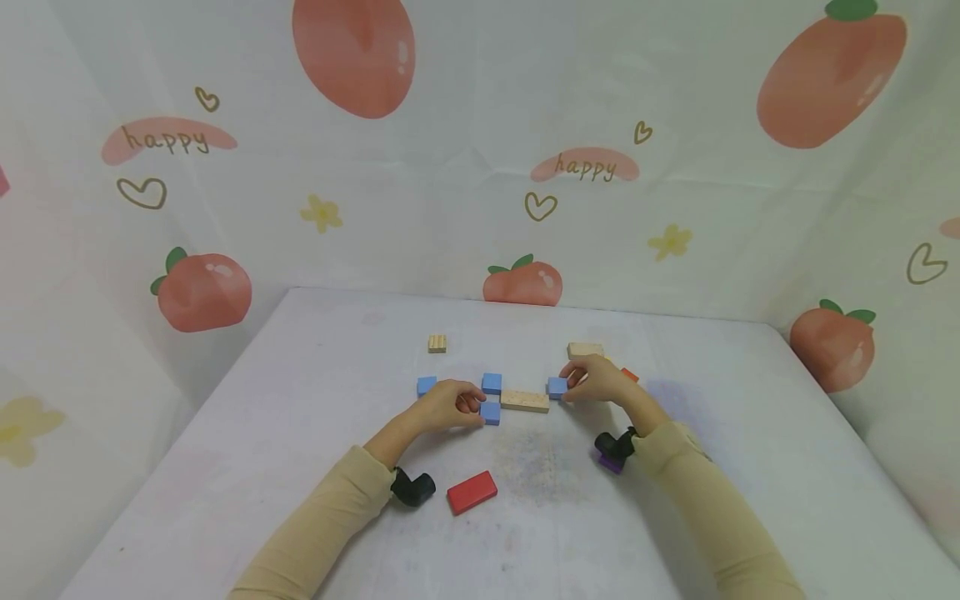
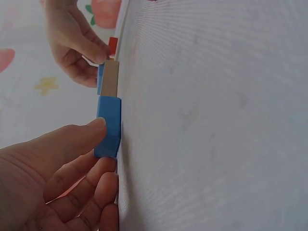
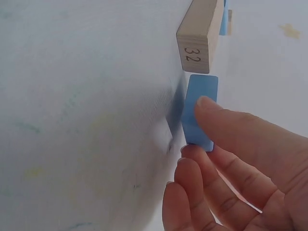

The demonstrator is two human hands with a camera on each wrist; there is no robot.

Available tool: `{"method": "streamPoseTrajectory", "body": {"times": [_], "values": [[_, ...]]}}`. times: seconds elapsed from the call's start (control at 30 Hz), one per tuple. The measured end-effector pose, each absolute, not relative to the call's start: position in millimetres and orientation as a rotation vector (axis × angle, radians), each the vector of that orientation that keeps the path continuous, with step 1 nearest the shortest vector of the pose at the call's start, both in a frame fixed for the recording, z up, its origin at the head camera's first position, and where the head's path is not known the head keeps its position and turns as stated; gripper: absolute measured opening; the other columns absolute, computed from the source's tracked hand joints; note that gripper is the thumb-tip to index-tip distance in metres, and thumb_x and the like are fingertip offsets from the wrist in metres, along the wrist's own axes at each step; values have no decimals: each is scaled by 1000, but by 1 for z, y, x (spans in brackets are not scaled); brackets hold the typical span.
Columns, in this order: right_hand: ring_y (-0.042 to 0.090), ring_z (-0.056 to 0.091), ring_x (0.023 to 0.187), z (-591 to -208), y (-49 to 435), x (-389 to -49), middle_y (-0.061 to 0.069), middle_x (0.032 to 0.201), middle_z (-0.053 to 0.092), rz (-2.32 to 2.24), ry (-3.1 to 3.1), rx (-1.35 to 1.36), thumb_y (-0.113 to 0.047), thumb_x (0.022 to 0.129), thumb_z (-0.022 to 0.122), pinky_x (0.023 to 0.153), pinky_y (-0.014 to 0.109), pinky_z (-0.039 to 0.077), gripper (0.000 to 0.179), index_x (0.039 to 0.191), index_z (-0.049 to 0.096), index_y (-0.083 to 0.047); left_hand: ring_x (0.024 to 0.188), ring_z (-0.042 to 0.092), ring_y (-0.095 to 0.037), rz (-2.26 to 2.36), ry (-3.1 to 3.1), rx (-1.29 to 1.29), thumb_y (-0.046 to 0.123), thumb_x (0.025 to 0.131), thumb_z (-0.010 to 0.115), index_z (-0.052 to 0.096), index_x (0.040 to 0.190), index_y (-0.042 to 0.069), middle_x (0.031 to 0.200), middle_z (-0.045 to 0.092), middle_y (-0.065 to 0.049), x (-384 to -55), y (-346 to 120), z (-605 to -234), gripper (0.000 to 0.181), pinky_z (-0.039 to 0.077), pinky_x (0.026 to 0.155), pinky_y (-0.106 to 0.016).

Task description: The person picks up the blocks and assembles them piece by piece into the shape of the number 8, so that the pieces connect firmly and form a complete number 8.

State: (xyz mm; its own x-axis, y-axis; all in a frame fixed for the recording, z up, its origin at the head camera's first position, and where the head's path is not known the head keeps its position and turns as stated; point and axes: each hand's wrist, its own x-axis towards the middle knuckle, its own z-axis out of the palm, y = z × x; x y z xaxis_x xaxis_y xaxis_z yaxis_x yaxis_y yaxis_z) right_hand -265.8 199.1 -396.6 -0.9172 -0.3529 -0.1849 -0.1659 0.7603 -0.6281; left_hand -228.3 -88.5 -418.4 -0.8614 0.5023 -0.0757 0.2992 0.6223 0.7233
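My left hand (image 1: pixel 452 406) pinches a blue block (image 1: pixel 490 413) at the left end of a plain wooden block (image 1: pixel 525 402). In the left wrist view its thumb lies on the blue block's (image 2: pixel 109 125) face, with curled fingers at the near end. At the wooden block's other end, my right hand (image 1: pixel 596 380) pinches a second blue block (image 1: pixel 557 387) between thumb and fingers. The right wrist view shows this blue block (image 3: pixel 200 110) beside the wooden block's end, marked 32 (image 3: pixel 194 54), with a narrow gap between them. Another blue block (image 1: pixel 492 383) stands just behind the left-hand one.
One more blue block (image 1: pixel 426 385) is partly behind the left hand. Farther back lie a ridged wooden piece (image 1: pixel 437 343) and a wooden block (image 1: pixel 585 351). A red block (image 1: pixel 472 492) lies nearer; an orange-red piece (image 1: pixel 629 375) and purple piece (image 1: pixel 611 463) are partly hidden by the right arm.
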Motion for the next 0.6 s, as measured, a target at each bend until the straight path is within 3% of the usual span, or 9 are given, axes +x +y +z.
{"method": "streamPoseTrajectory", "body": {"times": [0.6], "values": [[17, 58, 82, -399, 197, -267, 13, 90, 63, -896, 2624, -372, -8, 73, 76, 70, 25, 46, 35, 103, 62, 3, 76, 53, -9, 1087, 2565, 631, 15, 79, 73, 64, 109, 2, 87, 63, -5, -228, -88, -419, 34, 45, 69, -18]]}}
